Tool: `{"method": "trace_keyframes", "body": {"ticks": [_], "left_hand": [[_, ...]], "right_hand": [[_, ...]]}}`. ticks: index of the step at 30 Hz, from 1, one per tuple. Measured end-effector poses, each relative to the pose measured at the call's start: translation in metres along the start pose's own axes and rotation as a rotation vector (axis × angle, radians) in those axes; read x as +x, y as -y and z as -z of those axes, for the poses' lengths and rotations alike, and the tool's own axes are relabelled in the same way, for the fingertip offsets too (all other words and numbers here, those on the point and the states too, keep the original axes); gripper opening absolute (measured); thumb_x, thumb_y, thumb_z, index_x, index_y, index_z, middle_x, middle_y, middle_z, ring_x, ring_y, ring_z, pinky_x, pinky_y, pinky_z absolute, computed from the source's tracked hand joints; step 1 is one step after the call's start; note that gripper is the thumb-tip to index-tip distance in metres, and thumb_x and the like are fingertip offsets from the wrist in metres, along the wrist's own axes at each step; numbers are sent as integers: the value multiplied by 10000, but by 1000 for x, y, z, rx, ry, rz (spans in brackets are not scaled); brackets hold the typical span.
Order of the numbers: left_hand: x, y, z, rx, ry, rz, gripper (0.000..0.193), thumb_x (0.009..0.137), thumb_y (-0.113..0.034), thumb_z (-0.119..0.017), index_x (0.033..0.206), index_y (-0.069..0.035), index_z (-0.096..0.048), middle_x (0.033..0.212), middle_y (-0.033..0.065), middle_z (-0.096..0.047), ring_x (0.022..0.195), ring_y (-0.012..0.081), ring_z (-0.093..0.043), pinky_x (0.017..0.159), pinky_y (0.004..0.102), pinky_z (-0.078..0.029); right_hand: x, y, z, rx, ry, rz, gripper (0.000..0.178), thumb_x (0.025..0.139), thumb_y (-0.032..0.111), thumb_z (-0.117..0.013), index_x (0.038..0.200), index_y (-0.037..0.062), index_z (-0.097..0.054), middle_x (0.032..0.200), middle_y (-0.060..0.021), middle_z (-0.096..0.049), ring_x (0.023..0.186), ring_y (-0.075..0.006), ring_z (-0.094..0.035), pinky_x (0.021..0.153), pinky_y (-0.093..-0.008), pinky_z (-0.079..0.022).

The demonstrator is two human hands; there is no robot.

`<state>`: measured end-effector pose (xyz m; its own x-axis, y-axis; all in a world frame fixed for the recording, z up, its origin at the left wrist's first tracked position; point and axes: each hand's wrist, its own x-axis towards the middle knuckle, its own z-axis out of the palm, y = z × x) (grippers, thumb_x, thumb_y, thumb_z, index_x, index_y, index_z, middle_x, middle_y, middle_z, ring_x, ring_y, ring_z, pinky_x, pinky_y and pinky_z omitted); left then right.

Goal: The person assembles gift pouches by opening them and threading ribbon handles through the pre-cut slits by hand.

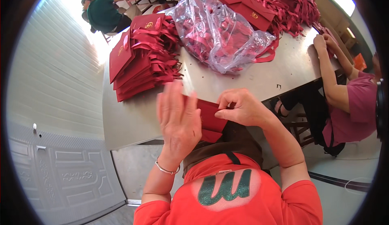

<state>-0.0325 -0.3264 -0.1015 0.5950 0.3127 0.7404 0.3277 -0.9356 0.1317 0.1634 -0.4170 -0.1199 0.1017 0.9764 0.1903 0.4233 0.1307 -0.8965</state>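
Observation:
A dark red paper gift bag (212, 117) lies at the near edge of the table, partly over my lap. My left hand (178, 119) is over its left part, fingers stretched out and a little blurred by motion. At the bag's upper right corner, my right hand (240, 107) pinches the edge between thumb and curled fingers. Just beyond my left hand stands a tall stack of red gift bags (139, 59) with ribbon handles. A clear plastic sack (219, 34) full of red ribbon sits farther back in the middle.
The pale table (194, 77) carries small dark scraps. More red bags with ribbons (279, 12) are heaped at the far right. A co-worker in a pink shirt (358, 103) sits at the right edge; a person in green (103, 12) is at the far left. A grey panelled door (60, 176) stands left.

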Motion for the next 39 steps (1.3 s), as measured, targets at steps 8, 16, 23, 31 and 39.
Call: {"method": "trace_keyframes", "body": {"ticks": [8,16,23,31,39], "left_hand": [[-33,-18,-28,-377,281,5,226,770,-56,-708,973,-8,-620,1029,172,-614,957,342,-621,858,415,-492],[-43,-26,-34,-665,722,267,167,789,-99,-722,876,-35,-594,736,124,-611,681,316,-609,618,375,-484],[-36,-16,-40,-790,898,395,194,850,-157,-665,953,4,-635,778,212,-660,700,369,-641,628,382,-501],[-13,5,-20,-825,749,568,115,875,-65,-667,924,39,-660,708,-18,-637,645,16,-521,566,226,-449],[56,44,-64,-427,752,344,169,830,-103,-655,887,56,-642,681,97,-634,619,115,-569,599,307,-470]], "right_hand": [[-19,-11,4,27,119,-211,151,764,120,-777,799,0,-691,701,-44,-659,661,-79,-577,597,-259,-461],[-61,-38,8,214,193,-312,171,783,123,-786,890,9,-717,774,-17,-681,701,-55,-586,640,-232,-482],[-24,-84,92,-303,-576,-34,121,854,63,-658,959,23,-703,969,-79,-702,842,-141,-645,733,-278,-509],[3,-113,101,-872,-615,49,130,785,183,-698,826,60,-690,856,-82,-613,873,-292,-592,803,-397,-479],[-43,-109,114,-901,-672,-114,99,813,157,-683,842,63,-678,804,-103,-615,791,-300,-616,694,-411,-497]]}}
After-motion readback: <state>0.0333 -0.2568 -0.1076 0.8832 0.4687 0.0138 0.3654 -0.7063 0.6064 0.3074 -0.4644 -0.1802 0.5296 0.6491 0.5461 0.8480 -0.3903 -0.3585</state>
